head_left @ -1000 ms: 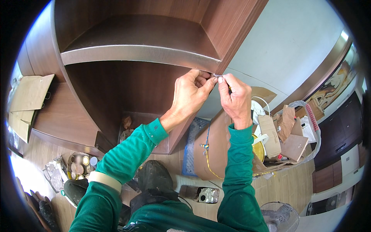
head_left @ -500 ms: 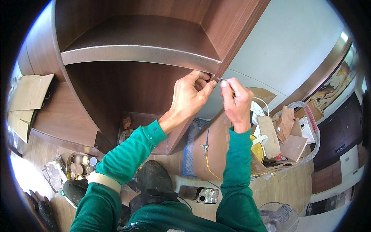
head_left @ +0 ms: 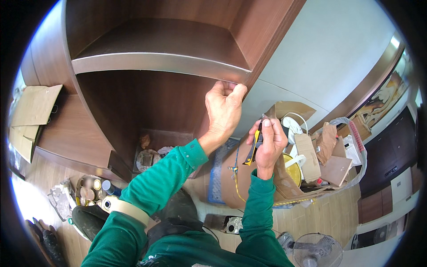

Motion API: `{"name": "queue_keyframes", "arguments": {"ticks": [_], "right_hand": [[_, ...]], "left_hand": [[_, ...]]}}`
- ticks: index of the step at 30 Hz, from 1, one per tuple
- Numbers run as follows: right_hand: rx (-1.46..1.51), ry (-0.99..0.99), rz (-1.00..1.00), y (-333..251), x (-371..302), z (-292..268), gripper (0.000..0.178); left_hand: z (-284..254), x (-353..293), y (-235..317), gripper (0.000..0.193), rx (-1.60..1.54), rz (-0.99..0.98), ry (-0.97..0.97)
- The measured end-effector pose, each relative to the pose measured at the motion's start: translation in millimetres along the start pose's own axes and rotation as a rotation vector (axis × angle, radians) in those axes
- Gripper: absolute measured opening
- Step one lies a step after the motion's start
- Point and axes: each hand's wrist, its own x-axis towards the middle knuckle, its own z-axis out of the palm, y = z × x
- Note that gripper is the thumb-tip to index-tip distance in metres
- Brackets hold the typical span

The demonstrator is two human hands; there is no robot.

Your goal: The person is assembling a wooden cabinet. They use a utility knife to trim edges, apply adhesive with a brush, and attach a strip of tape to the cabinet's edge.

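Observation:
My right hand [head_left: 269,141] is closed around a yellow-and-black utility knife [head_left: 253,149], held upright to the right of the cabinet [head_left: 249,40]. Its fingertips are at the knife's upper end. My left hand [head_left: 224,107] is raised to the right end of the metallic shelf edge [head_left: 160,62], with the fingers curled and pressed together just beneath it. Whatever they pinch, if anything, is hidden. Around my left sleeve sits a roll of cream tape [head_left: 126,210].
Right of the cabinet stands an open bag [head_left: 362,155] full of cardboard scraps, beside a yellow bucket [head_left: 293,171]. A fan [head_left: 316,250] is on the floor at lower right. Cans [head_left: 88,193] fill a tray at lower left. Folded cardboard [head_left: 35,107] leans at far left.
My right hand has moved down, away from the shelf corner, and the utility knife now shows in it. My left hand has shifted slightly, its fingers curling more tightly at the shelf edge.

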Motion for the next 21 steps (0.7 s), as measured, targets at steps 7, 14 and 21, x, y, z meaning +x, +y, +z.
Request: {"name": "queue_keyframes", "arguments": {"ticks": [7,14,21], "right_hand": [[0.065,0.045,-0.017,-6.5,-14.9,-1.8,0.027],[0.165,0.017,0.132,-6.6,-40.8,11.6,0.027],[0.134,-0.012,0.164,2.4,-59.8,25.6,0.031]], "left_hand": [[-8.8,0.0,-2.9,0.021,0.050,-0.020,-0.040],[-12.9,5.9,-1.4,0.021,0.016,-0.020,-0.099],[-11.2,-0.7,-4.3,0.032,0.090,0.006,-0.052]]}}
